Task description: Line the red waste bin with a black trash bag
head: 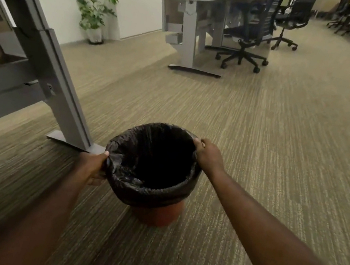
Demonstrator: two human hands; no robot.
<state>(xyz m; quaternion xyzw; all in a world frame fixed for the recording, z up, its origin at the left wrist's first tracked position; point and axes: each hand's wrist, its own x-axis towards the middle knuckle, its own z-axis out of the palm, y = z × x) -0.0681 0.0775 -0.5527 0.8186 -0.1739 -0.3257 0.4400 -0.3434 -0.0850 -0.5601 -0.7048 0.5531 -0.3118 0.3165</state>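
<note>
The red waste bin (154,215) stands on the carpet in the lower middle of the head view. A black trash bag (146,195) sits inside it and is folded down over the whole rim, so only the bin's lower part shows. My left hand (93,167) grips the bag-covered rim on the left side. My right hand (208,155) grips the bag-covered rim at the far right, fingers curled over the edge. The inside of the bag is dark and nothing can be made out in it.
A grey desk leg with a flat foot (59,93) stands just left of the bin. Another desk (194,30) and black office chairs (248,44) are farther back. A potted plant (94,15) stands by the white wall. Striped carpet (285,140) stretches to the right.
</note>
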